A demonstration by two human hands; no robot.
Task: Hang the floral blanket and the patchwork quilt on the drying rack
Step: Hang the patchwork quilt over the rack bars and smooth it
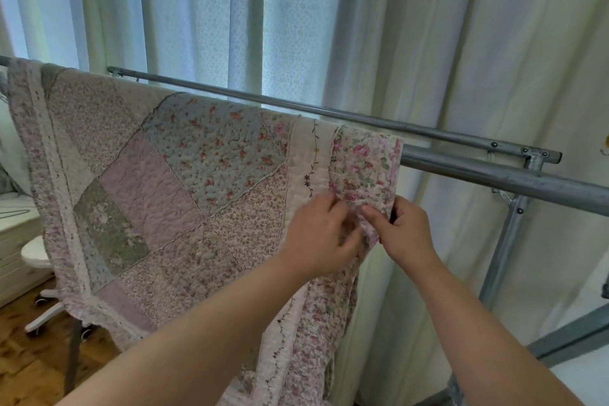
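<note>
Drying rack (pixel 494 175): grey bars, passing above and beyond the fingers.
Patchwork quilt (pixel 164 191): already draped over the near bar, spreading leftward from the fingers.
Left hand (pixel 318 237), right hand (pixel 405 231): fingers of both pinched on the quilt's floral right border, seemingly straightening it.
Floral blanket: not in sight; judged not yet hung.

The patchwork quilt (pixel 171 194) covers the near rail (pixel 501 176); its right end is bare.

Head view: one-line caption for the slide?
Left hand and right hand pinch the floral edge of the patchwork quilt draped over the drying rack, curtains behind.
</note>
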